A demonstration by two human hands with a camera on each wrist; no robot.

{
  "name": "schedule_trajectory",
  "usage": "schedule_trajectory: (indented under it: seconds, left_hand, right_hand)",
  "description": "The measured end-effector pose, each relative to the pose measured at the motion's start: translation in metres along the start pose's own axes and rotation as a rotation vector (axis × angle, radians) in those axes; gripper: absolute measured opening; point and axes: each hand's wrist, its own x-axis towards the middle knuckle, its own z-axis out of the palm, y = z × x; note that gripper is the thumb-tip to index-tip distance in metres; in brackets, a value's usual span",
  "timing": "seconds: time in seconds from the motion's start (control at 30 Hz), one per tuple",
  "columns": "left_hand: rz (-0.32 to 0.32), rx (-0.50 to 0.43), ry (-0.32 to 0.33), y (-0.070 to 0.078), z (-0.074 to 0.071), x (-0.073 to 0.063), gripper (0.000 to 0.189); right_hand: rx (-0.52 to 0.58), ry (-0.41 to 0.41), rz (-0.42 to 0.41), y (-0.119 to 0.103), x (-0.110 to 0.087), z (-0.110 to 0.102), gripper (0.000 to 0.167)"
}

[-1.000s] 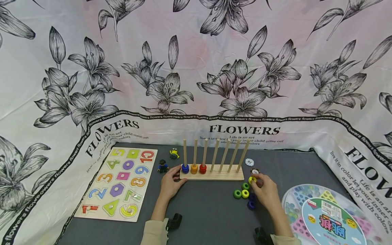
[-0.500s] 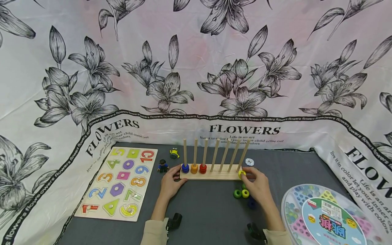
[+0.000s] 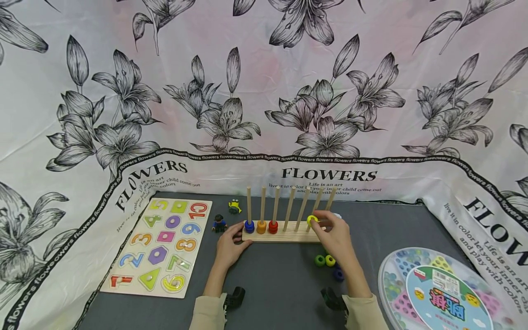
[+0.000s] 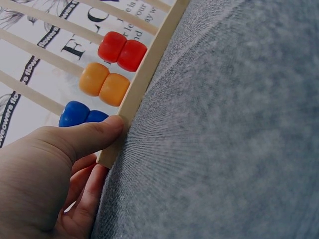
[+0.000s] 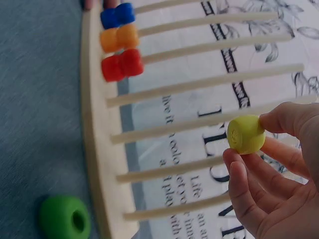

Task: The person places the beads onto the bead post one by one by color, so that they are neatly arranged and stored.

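A wooden peg rack (image 3: 288, 237) with several upright rods stands in the middle of the table. Its first three rods carry blue beads (image 3: 249, 227), orange beads (image 3: 261, 227) and red beads (image 3: 273, 227), two on each as the left wrist view shows. My left hand (image 3: 230, 248) grips the rack's left end, thumb on the front edge of the base. With thumb and fingertips, my right hand (image 3: 336, 234) pinches a yellow bead (image 5: 245, 134) in front of the rods towards the right end, below their tops.
Loose on the table before the rack lie a green bead (image 3: 319, 261), another yellow bead (image 3: 330, 261) and dark blue beads (image 3: 338, 274). A number puzzle board (image 3: 165, 247) lies left, beside two small toy figures (image 3: 219, 223). A round game box (image 3: 449, 293) is at the right.
My right hand has carried the yellow bead from the loose pieces at the right, leftward and up to the rack's rods. The left hand has stayed on the rack's end.
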Motion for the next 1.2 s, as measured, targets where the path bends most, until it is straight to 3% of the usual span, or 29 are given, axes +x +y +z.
schedule_trajectory:
  seconds: [0.3,0.53,0.9,1.2]
  left_hand:
    - [0.020,0.007,0.007,-0.002,0.001,-0.001,0.059]
    - [-0.008,-0.010,0.000,-0.001,0.000,0.000,0.060]
    - [-0.007,-0.006,0.005,-0.003,0.000,-0.001,0.060]
    - [-0.008,-0.004,0.006,0.000,0.001,0.001,0.060]
  right_hand:
    - [0.066,-0.005,-0.065,-0.025,0.013,0.003,0.025]
    - [0.119,0.002,-0.067,-0.041,0.019,0.006,0.026]
    - [0.195,0.007,-0.151,-0.075,0.028,0.015,0.024]
    - [0.205,0.109,-0.205,-0.097,0.035,0.025,0.022]
